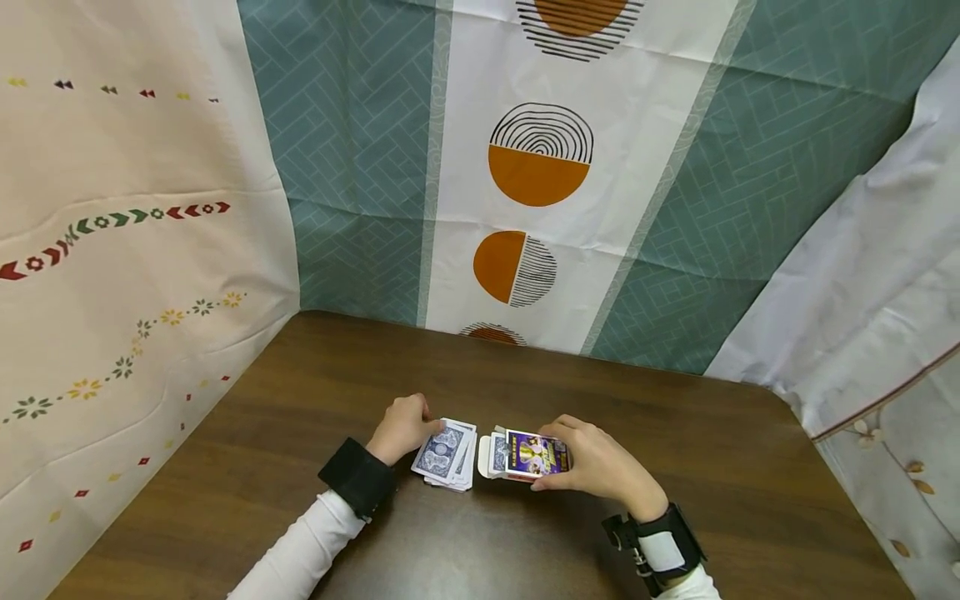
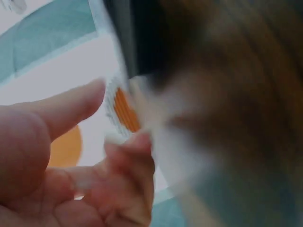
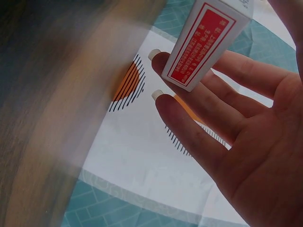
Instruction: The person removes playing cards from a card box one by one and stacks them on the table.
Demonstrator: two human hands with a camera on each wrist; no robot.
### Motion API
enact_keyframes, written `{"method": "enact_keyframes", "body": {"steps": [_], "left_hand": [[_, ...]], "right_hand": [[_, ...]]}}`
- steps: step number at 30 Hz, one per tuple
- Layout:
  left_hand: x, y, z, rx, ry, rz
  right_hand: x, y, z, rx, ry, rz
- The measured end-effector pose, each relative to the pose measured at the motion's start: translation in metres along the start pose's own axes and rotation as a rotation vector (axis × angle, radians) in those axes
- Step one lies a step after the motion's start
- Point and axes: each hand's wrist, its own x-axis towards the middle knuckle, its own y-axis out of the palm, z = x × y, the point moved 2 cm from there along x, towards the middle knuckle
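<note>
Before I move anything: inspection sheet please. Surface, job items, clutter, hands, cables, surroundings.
Surface: brown wood-grain table.
Job items: card pile, blue backs up, edges uneven; card box, left end open, blue-backed card showing.
Clutter: nothing seen.
Left hand: at the pile's edge; grip unclear, its wrist view blurred.
Right hand: holds the box.
Cables: nothing seen.
Surroundings: patterned cloth behind, cream cloth left, white cloth right.
</note>
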Motion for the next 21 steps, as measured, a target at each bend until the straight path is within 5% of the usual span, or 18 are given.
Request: {"method": "enact_keyframes", "body": {"steps": [4,8,12,21], "left_hand": [[-0.014,-0.002,-0.022,-0.086,0.095,0.034],[-0.026,0.000,-0.045,-0.260,0.187,0.235],[-0.032,0.005,-0.053,-0.326,0.192,0.363],[-0.034,0.021,-0.048,-0.486,0.174,0.451]], "right_hand": [[0.000,0.001,-0.001,0.004,0.002,0.006],[0.000,0.000,-0.001,0.010,0.004,0.000],[0.000,0.000,0.000,0.018,-0.002,-0.001],[0.000,0.000,0.002,0.027,-0.011,-0.002]]}}
